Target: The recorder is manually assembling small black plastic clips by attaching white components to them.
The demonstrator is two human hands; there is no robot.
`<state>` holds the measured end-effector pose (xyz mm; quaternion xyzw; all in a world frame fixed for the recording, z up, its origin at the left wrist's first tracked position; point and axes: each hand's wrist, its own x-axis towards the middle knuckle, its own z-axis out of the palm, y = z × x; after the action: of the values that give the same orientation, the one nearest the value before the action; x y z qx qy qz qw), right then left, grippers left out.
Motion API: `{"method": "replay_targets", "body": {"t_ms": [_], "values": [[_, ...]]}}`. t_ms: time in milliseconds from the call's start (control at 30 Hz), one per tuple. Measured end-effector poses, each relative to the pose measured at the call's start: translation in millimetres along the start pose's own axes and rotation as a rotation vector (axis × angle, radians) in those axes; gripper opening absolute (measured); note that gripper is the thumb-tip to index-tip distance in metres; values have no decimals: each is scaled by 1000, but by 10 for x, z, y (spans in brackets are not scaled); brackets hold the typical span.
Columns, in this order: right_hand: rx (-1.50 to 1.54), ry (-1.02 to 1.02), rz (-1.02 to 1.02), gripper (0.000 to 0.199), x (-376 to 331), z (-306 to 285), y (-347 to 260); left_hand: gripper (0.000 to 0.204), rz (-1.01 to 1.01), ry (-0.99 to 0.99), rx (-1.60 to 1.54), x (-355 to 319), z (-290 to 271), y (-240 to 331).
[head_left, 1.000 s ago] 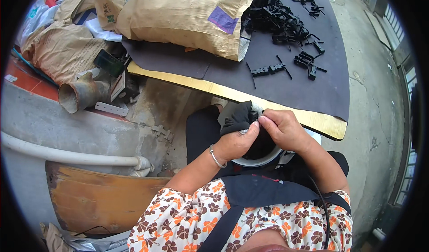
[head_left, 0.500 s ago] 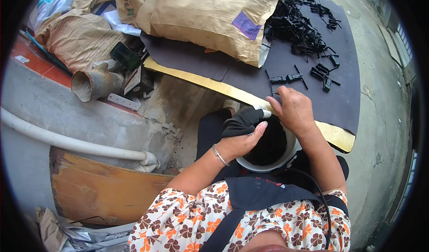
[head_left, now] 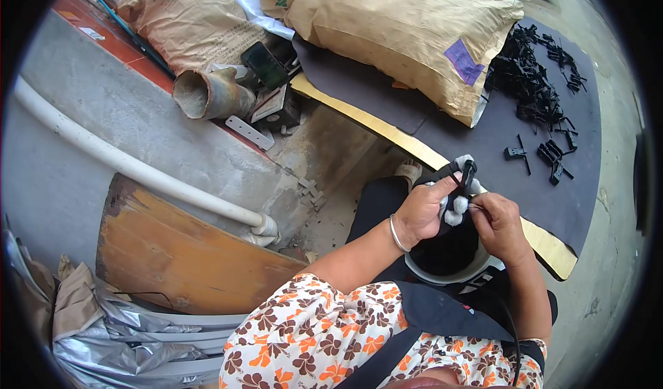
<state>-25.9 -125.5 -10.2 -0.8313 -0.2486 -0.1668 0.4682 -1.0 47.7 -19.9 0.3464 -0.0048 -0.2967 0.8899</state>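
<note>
The left grip (head_left: 421, 213) is the first weak spot: its bare thumb presses the small black piece (head_left: 469, 173) against fingers that wear a dark cover with white tips (head_left: 459, 205). Should that thumb slacken, or the cover slide on the fingers, the piece could twist or slip out. Just below is the pail (head_left: 452, 278), open at the top and dark inside; a piece let go here would probably fall into it and be hard to pick out, black on black. To the right, the right grip (head_left: 498, 225) works very close to the white tips, so a hasty tug might catch the cover or knock the piece loose. Beyond it, the edge of the bench (head_left: 545, 247) is near enough that a careless swing of the right wrist could strike it.

As for position, the piece stands roughly upright at the fingertip end of the left grip, pinched between thumb and covered fingers, above the pail. The right grip is just beside its lower end, on the right, with thumb and forefinger drawn together; whether they hold anything thin cannot be told. Farther right, well apart from both, a loose clip (head_left: 516, 153) lies on the bench, then a small cluster (head_left: 554, 158), with the main pile (head_left: 521, 71) behind them.
</note>
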Motion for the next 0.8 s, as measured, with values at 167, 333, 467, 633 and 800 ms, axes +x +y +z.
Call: {"method": "replay_targets", "body": {"t_ms": [167,333,467,633,800], "values": [[-9,-31,36,14,-43,-109,-114,20,70,-15,172,-55,64,-8],[88,84,-113,23,-6,-70,-184,32,377,40,949,-166,199,-18],[181,205,204,20,-73,-66,-177,31,252,-37,967,-231,303,-35],[435,40,407,19,-77,-131,-116,31,340,-71,1109,-216,387,-11],[126,-39,188,22,-92,-132,-126,28,456,13,1119,-150,288,-115]]}}
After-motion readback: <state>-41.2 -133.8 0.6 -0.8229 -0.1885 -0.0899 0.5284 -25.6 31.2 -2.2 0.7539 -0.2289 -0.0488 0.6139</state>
